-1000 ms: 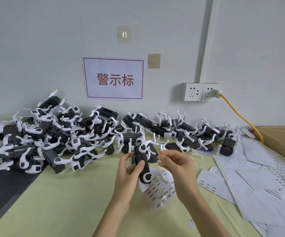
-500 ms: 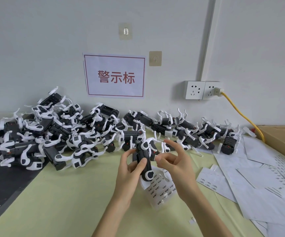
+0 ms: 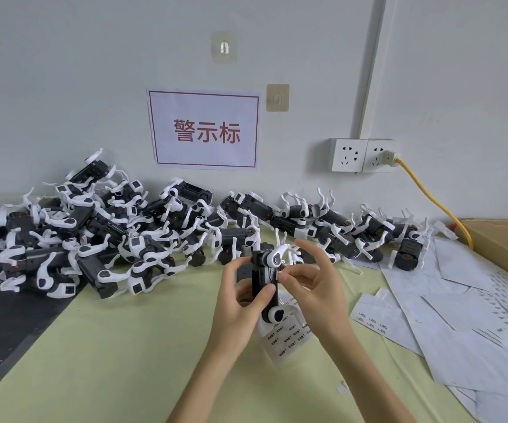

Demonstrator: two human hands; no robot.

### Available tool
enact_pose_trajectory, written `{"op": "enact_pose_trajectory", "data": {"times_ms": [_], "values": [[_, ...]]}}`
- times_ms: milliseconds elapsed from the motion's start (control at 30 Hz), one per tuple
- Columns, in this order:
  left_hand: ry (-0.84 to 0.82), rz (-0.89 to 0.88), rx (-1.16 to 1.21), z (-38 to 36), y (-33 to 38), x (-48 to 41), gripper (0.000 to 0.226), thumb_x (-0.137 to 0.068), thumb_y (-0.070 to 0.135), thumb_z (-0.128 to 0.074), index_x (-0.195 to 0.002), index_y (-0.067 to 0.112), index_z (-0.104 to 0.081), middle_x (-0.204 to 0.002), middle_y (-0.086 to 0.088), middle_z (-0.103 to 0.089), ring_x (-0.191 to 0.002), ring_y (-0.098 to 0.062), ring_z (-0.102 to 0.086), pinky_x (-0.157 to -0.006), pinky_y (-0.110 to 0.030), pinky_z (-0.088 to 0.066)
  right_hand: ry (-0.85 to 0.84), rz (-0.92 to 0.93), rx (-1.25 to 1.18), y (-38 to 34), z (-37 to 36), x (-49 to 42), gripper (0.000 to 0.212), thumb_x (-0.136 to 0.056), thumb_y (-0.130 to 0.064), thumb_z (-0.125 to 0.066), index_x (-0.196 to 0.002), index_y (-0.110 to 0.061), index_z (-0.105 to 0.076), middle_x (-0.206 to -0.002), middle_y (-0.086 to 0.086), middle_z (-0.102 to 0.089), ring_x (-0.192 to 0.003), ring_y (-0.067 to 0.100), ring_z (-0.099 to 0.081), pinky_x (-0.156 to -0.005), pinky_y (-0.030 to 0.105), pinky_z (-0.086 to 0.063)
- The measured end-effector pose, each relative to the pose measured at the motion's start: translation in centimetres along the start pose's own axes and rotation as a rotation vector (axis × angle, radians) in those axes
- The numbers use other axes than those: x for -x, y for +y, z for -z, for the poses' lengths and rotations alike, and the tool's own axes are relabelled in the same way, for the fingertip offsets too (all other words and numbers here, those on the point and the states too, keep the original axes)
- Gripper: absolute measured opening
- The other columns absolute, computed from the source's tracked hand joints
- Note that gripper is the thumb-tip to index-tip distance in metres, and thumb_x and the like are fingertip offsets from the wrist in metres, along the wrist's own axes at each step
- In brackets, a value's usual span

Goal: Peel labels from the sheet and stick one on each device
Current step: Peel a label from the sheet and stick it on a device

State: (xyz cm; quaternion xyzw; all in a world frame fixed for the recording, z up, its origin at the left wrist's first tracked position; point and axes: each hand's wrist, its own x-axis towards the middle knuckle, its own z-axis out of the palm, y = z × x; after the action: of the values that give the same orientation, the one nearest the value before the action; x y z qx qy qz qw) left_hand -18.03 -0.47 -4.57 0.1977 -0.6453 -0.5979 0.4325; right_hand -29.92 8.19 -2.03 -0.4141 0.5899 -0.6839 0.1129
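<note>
Above the table, left hand point(image 3: 240, 303) grips an upright black-and-white device point(image 3: 266, 285) — right hand point(image 3: 310, 288) pinches its label point(image 3: 279, 273).

The left hand point(image 3: 240, 303) hides much of the device point(image 3: 264, 282) it grips, fingers behind it out of sight; the right hand point(image 3: 313, 288) covers the device's right side, and whether a label sits under its thumb is too small to tell; the sheet point(image 3: 286, 337) is half hidden behind both hands, its print unreadable; both forearms are cut by the bottom edge; the box point(image 3: 502, 239) and papers point(image 3: 475, 315) run off the right edge; the pile point(image 3: 94, 239) is cut at the left.
</note>
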Motion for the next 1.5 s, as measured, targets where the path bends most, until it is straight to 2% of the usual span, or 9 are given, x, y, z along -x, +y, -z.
{"op": "enact_pose_trajectory", "data": {"times_ms": [100, 400, 667, 800, 1133, 1333, 1500], "values": [[0.003, -0.017, -0.032, 0.0, -0.1, 0.0, 0.05, -0.093, 0.006, -0.074, -0.129, 0.032, -0.05, -0.098, 0.003, -0.08, -0.086, -0.013, -0.075, -0.074, -0.014, -0.051, 0.008, 0.014, 0.031, 0.2, 0.0, -0.1, 0.049, -0.084, -0.004, -0.08, -0.121, -0.03, -0.059, -0.08, -0.001, -0.077, -0.082, 0.013, -0.074, -0.083, 0.026, -0.058], [0.004, -0.039, -0.095, 0.0, -0.4, 0.0, 0.053, -0.092, 0.011, -0.076, -0.127, 0.041, -0.049, -0.1, 0.006, -0.079, -0.091, -0.015, -0.075, -0.074, -0.014, -0.05, 0.031, 0.012, 0.022, 0.4, 0.0, -0.1, 0.044, -0.081, -0.005, -0.083, -0.108, -0.031, -0.061, -0.078, -0.001, -0.077, -0.077, 0.012, -0.073, -0.073, 0.018, -0.054], [0.022, -0.067, -0.093, -0.2, -0.4, 0.1, 0.053, -0.083, 0.024, -0.075, -0.119, 0.052, -0.049, -0.102, 0.007, -0.079, -0.091, -0.014, -0.075, -0.074, -0.013, -0.05, 0.041, 0.006, 0.037, 0.3, -0.1, 0.0, 0.041, -0.081, -0.005, -0.082, -0.108, -0.029, -0.061, -0.078, -0.001, -0.077, -0.078, 0.014, -0.073, -0.075, 0.022, -0.056], [0.022, -0.066, -0.099, -0.2, -0.6, 0.1, 0.054, -0.08, 0.029, -0.076, -0.12, 0.053, -0.047, -0.102, 0.008, -0.079, -0.092, -0.014, -0.075, -0.075, -0.014, -0.05, 0.054, 0.006, 0.046, 0.3, -0.2, 0.2, 0.04, -0.081, -0.005, -0.082, -0.106, -0.029, -0.062, -0.077, -0.002, -0.076, -0.077, 0.012, -0.073, -0.074, 0.02, -0.055], [0.016, -0.088, -0.156, -0.1, -1.0, 0.1, 0.057, -0.081, 0.03, -0.076, -0.127, 0.046, -0.046, -0.102, 0.011, -0.078, -0.094, -0.013, -0.074, -0.076, -0.013, -0.05, 0.061, 0.016, 0.052, 0.3, -0.2, 0.2, 0.042, -0.08, -0.004, -0.083, -0.106, -0.028, -0.061, -0.076, -0.002, -0.076, -0.075, 0.012, -0.073, -0.072, 0.02, -0.055], [0.011, -0.13, -0.194, -0.1, -1.1, 0.2, 0.058, -0.083, 0.028, -0.076, -0.127, 0.048, -0.045, -0.103, 0.014, -0.077, -0.096, -0.009, -0.073, -0.079, -0.013, -0.048, 0.066, 0.003, 0.036, 0.4, -0.1, 0.1, 0.044, -0.079, -0.005, -0.084, -0.106, -0.03, -0.06, -0.074, -0.002, -0.075, -0.073, 0.011, -0.072, -0.071, 0.017, -0.053], [0.007, -0.116, -0.186, -0.1, -1.0, 0.2, 0.056, -0.084, 0.029, -0.074, -0.127, 0.051, -0.045, -0.104, 0.013, -0.078, -0.096, -0.011, -0.074, -0.08, -0.014, -0.049, 0.075, -0.05, 0.013, 0.4, 0.0, 0.1, 0.045, -0.078, -0.01, -0.086, -0.107, -0.03, -0.058, -0.067, -0.002, -0.069, -0.062, 0.008, -0.062, -0.063, 0.014, -0.048]]}}
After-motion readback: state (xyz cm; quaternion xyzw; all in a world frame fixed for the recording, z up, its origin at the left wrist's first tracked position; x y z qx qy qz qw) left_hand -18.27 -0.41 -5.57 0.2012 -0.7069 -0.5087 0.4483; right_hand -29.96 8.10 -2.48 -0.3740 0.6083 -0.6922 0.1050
